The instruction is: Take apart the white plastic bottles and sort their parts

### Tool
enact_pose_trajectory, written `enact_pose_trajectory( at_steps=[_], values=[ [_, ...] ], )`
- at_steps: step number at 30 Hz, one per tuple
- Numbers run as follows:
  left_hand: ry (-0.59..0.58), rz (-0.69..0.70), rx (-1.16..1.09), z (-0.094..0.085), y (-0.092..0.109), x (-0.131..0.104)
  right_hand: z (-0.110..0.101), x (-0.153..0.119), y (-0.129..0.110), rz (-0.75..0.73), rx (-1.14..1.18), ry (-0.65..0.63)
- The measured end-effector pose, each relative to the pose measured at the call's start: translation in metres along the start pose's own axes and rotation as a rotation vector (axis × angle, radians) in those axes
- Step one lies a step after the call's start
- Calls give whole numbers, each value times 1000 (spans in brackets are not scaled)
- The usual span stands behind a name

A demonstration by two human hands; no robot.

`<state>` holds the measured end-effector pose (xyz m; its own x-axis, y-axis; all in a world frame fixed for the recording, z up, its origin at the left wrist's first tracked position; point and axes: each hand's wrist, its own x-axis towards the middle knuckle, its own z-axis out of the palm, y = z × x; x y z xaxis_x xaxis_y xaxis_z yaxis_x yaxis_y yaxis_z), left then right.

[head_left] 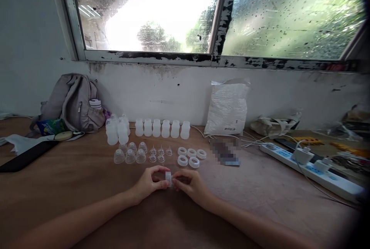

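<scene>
Close to me over the table, my left hand (pixel 152 183) grips a white, ribbed bottle collar ring (pixel 168 179) on edge between thumb and fingers. My right hand (pixel 190 185) pinches a small clear piece at the ring's right side; it looks like the tip of a silicone teat, mostly hidden by fingers. Just beyond the hands lie several loose clear teats (pixel 161 151) in two rows. To their right are several white collar rings (pixel 191 152), lying flat. Clear domed caps (pixel 130 156) stand at their left.
A row of frosted bottles (pixel 165 128) stands behind, with capped bottles (pixel 112 133) at its left. A backpack (pixel 76 104) and black flat object (pixel 27 157) lie left. A white plastic bag (pixel 227 108) leans on the wall. A power strip (pixel 315 172) with cables lies right.
</scene>
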<state>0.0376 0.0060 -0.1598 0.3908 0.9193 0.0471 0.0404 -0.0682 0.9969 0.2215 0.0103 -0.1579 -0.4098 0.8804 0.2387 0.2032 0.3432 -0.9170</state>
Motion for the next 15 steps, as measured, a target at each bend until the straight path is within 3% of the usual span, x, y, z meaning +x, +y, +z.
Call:
enact_pose_trajectory(
  at_steps=[9, 15],
  values=[
    [20, 23, 75, 1, -2, 2, -1, 1, 8, -27, -36, -10],
    [35, 29, 115, 2, -1, 2, 0, 4, 14, 164, 282, -46]
  ],
)
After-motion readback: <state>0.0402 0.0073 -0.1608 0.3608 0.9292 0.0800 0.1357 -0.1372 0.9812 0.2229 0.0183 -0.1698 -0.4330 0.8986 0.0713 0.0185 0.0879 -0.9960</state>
